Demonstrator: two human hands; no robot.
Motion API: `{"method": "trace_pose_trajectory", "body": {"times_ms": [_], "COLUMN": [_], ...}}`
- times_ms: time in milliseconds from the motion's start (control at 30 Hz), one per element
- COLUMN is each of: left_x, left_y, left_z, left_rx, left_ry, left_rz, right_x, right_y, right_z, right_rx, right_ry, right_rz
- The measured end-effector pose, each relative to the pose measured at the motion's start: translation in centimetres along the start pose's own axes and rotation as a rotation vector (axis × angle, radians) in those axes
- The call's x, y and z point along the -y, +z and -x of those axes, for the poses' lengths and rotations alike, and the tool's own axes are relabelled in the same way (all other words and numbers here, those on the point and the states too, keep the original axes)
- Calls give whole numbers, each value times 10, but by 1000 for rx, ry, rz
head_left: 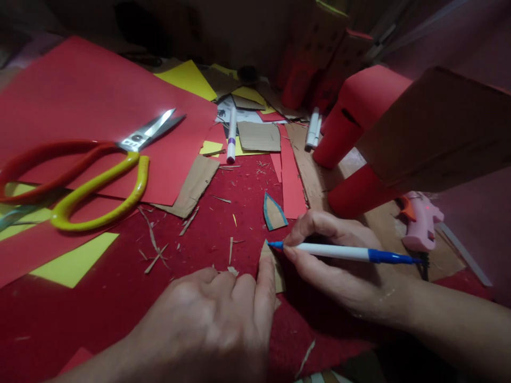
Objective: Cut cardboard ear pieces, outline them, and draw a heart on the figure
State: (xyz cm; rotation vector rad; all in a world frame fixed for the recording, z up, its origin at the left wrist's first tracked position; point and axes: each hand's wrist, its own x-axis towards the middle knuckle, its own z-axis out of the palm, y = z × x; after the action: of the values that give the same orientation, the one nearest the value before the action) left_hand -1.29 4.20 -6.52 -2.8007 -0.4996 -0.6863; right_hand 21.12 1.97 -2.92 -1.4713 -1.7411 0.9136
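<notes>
My right hand (339, 260) pinches a white-and-blue marker (339, 251), its blue tip at the upper point of a small cardboard piece (280, 279). With its index finger, my left hand (215, 314) presses that piece onto the red cloth; the other fingers are curled and the piece is partly hidden beneath the finger. Just above lies a pointed cardboard cutout (274, 213) with a blue outline along its edges. Scissors (138, 141) with one red and one yellow handle rest on red paper (99, 101) at the left, blades apart.
A red paper tube structure with a cardboard panel (435, 133) stands at the right, beside a pink glue gun (419, 222). A capped marker (231, 133), a cardboard rectangle (259, 136) and yellow paper (189, 80) lie toward the back. Cardboard shreds litter the red cloth (235, 197).
</notes>
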Motion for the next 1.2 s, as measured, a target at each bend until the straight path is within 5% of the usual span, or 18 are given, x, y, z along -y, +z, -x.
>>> {"method": "trace_pose_trajectory", "body": {"times_ms": [1200], "left_x": [-1], "left_y": [1], "left_z": [-4], "left_rx": [19], "left_ry": [30], "left_rz": [8], "right_x": [-1], "right_y": [0], "right_z": [2], "right_rx": [-24], "right_ry": [-47], "right_rz": [-17]}}
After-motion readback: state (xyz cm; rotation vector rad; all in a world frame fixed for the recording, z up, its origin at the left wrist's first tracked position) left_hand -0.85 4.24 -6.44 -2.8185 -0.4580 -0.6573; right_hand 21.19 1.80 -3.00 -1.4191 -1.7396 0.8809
